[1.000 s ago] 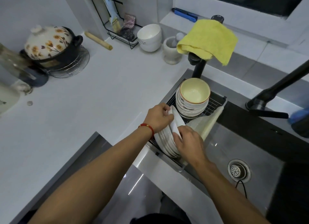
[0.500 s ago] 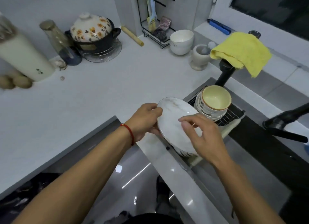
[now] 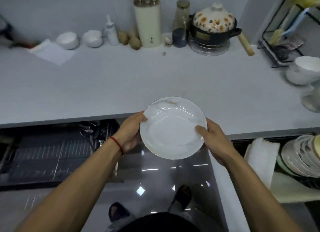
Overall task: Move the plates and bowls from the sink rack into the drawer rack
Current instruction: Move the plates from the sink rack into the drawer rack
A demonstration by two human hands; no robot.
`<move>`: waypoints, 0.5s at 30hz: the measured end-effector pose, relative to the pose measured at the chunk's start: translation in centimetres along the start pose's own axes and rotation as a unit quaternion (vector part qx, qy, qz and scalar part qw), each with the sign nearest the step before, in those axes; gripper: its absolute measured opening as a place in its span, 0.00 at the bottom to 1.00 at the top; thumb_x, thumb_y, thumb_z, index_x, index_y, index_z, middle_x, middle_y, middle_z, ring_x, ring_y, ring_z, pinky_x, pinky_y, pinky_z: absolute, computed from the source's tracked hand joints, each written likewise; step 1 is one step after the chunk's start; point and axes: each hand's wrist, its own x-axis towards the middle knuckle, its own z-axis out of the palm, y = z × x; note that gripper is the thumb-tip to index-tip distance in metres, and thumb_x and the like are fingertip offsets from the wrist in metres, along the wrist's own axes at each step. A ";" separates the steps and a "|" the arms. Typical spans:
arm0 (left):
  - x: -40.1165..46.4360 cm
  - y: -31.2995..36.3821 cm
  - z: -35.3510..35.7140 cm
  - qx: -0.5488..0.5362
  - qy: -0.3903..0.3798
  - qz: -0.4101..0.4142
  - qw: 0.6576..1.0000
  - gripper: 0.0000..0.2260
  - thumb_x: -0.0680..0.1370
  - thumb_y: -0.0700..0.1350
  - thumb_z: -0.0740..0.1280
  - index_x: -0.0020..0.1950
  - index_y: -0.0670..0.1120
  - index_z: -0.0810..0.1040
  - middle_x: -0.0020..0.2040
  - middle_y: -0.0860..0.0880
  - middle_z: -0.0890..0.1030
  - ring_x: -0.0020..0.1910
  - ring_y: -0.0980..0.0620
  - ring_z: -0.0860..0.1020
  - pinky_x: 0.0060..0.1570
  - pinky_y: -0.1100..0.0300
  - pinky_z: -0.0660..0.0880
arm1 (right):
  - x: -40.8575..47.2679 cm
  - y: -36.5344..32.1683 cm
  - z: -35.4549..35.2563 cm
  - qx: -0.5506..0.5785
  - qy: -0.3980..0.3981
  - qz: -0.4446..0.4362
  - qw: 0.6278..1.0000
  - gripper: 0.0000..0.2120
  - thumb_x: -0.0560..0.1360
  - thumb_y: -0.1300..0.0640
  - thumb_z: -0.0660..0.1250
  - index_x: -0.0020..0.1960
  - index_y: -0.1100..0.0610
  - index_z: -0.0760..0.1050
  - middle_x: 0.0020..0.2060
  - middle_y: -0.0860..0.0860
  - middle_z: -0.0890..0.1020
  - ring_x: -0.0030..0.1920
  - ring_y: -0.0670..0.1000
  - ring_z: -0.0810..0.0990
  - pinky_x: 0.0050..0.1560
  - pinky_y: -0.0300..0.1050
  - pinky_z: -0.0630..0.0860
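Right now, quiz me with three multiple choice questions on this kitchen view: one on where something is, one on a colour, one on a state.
1. Where is the drawer rack relative to the plate being held?
A. To the person's left, below the counter edge
B. On the counter behind the pot
C. To the person's right, on top of the stacked dishes

2. What colour is the band on the left wrist?
A. Blue
B. Red
C. Green

3. How is the plate held?
A. By the left hand alone
B. Lying on the counter, untouched
C. By both hands at opposite edges

Answers: 1 A, the open dark wire rack sits left of the plate under the counter. 2 B, a red string circles that wrist. 3 C, the left hand and right hand each grip a side of the rim.
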 end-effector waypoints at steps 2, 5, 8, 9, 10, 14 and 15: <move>-1.5 -0.6 -4.9 -0.049 0.054 0.011 0.997 0.16 0.76 0.44 0.61 0.59 0.47 0.84 0.55 0.44 0.85 0.50 0.44 0.82 0.52 0.48 0.77 | 1.1 -1.2 4.8 -0.029 -0.038 -0.014 0.999 0.15 0.81 0.60 0.60 0.57 0.45 0.81 0.46 0.48 0.87 0.35 0.45 0.84 0.29 0.40 0.79; -4.4 -1.4 -12.5 -0.099 0.134 0.045 0.985 0.13 0.79 0.39 0.59 0.58 0.40 0.82 0.52 0.42 0.84 0.49 0.44 0.81 0.53 0.50 0.76 | 2.3 -2.5 13.1 -0.030 -0.081 -0.023 0.996 0.13 0.82 0.61 0.62 0.61 0.50 0.80 0.49 0.47 0.87 0.43 0.44 0.87 0.33 0.40 0.81; -7.4 -2.3 -21.3 -0.080 0.206 0.053 0.974 0.11 0.79 0.36 0.60 0.54 0.39 0.81 0.46 0.44 0.83 0.44 0.45 0.79 0.42 0.56 0.75 | 2.5 -3.3 23.0 -0.028 -0.129 -0.014 0.991 0.11 0.83 0.57 0.63 0.63 0.49 0.79 0.51 0.45 0.87 0.47 0.47 0.88 0.36 0.44 0.84; -8.4 -2.6 -24.4 -0.069 0.225 0.043 0.971 0.11 0.78 0.36 0.61 0.55 0.38 0.81 0.47 0.42 0.82 0.45 0.45 0.78 0.43 0.54 0.73 | 2.4 -3.5 26.4 -0.022 -0.141 0.003 0.990 0.11 0.83 0.56 0.63 0.63 0.48 0.78 0.51 0.47 0.87 0.46 0.50 0.88 0.37 0.49 0.85; -9.3 -3.0 -27.3 -0.061 0.241 0.034 0.968 0.11 0.78 0.35 0.61 0.56 0.38 0.80 0.48 0.41 0.80 0.46 0.45 0.77 0.45 0.51 0.72 | 2.3 -3.6 29.8 -0.020 -0.153 0.020 0.988 0.11 0.83 0.56 0.63 0.63 0.48 0.78 0.51 0.49 0.87 0.46 0.53 0.89 0.37 0.52 0.85; -12.4 -4.3 -37.5 -0.073 0.276 0.008 0.958 0.11 0.77 0.35 0.63 0.56 0.41 0.81 0.47 0.41 0.78 0.42 0.46 0.76 0.35 0.59 0.72 | 2.1 -3.8 41.5 -0.037 -0.212 0.053 0.975 0.12 0.83 0.58 0.62 0.67 0.52 0.73 0.57 0.54 0.84 0.48 0.56 0.87 0.38 0.52 0.86; -13.0 -4.6 -39.7 -0.080 0.282 0.005 0.956 0.11 0.77 0.35 0.64 0.56 0.40 0.81 0.47 0.41 0.78 0.42 0.46 0.75 0.35 0.60 0.71 | 2.2 -3.9 44.0 -0.039 -0.229 0.063 0.971 0.15 0.83 0.58 0.62 0.69 0.53 0.72 0.59 0.53 0.83 0.50 0.57 0.87 0.38 0.52 0.86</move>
